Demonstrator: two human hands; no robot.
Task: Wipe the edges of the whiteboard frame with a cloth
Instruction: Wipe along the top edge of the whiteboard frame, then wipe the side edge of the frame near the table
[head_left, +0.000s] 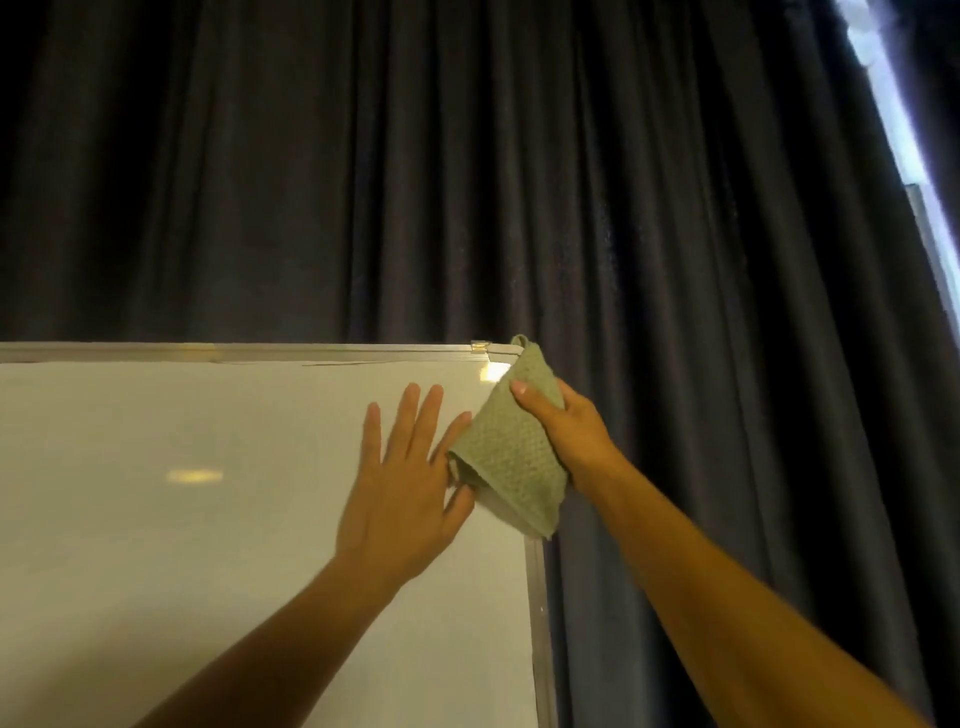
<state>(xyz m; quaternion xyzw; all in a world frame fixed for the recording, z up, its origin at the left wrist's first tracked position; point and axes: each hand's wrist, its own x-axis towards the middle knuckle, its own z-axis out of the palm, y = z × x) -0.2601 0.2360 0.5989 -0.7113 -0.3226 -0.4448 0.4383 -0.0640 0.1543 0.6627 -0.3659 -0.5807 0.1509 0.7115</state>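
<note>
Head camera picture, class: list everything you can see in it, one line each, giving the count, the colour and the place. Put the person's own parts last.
White whiteboard with a silver metal frame: one, white surface, silver edging, fills the lower left; its top right corner is under the cloth.
Small clear clip: one, pale, on the top frame edge near the right corner.
Green textured cloth: one, sage green, folded over the right frame edge just below the top corner.
Dark pleated curtain: one, navy, behind and to the right of the board.
Bright strip of light: one, white, far upper right.
Left hand: one, flat on the board surface, fingers spread, beside the cloth.
Right hand: one, grips the cloth at the frame edge.
</note>
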